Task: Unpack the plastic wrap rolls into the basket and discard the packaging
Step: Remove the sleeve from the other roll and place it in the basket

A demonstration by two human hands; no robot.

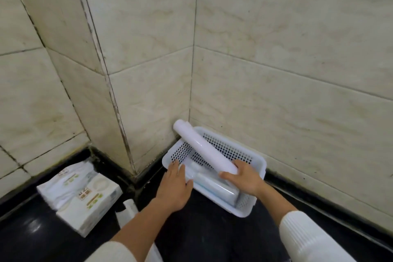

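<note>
A white perforated plastic basket [252, 160] sits on the black floor in the corner of two tiled walls. My right hand [244, 178] grips the near end of a long white plastic wrap roll [201, 147], which slants up over the basket toward the far left. My left hand [174, 185] rests flat on the basket's left rim, fingers apart, holding nothing. Inside the basket lie other wrapped rolls [214, 187], partly hidden by my hands. Another white roll [128, 211] lies on the floor beside my left forearm.
White tissue packs [83, 198] with green and brown labels are stacked on the floor at the left. Beige marble-look tiled walls close in at the left, back and right. A black skirting strip runs along the wall bases.
</note>
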